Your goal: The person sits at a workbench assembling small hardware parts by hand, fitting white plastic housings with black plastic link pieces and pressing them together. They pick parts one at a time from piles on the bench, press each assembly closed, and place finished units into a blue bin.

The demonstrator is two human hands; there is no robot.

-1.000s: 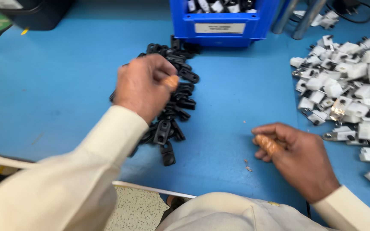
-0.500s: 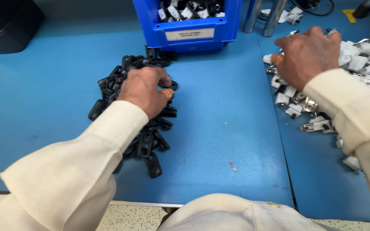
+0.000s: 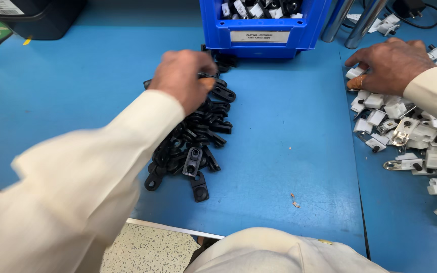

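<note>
The left hand (image 3: 182,77) hovers over the far end of a heap of black plastic pieces (image 3: 193,144), its fingers curled down and inward toward them; the back of the hand hides the fingertips, so whether they pinch a piece cannot be told. The pieces are flat, matte, teardrop-shaped tabs with a round hole at one end, tangled in a loose ridge that runs from the blue bin (image 3: 264,28) toward the near edge of the table (image 3: 289,151). The table top is smooth and blue, with a small scrap lying on it near the front. The right hand (image 3: 390,64) lies palm down on the far end of a scatter of white pieces (image 3: 405,131), fingers spread slightly and pressing on the small blocky white plastic parts, some of which carry shiny metal tabs with holes. The bin is hard glossy plastic with a white label on its front wall and holds a mix of black and white parts. Both arms wear loose cream cloth sleeves. Two polished metal tubes (image 3: 352,23) stand beside the bin, and a dark container (image 3: 41,17) sits at the far left
</note>
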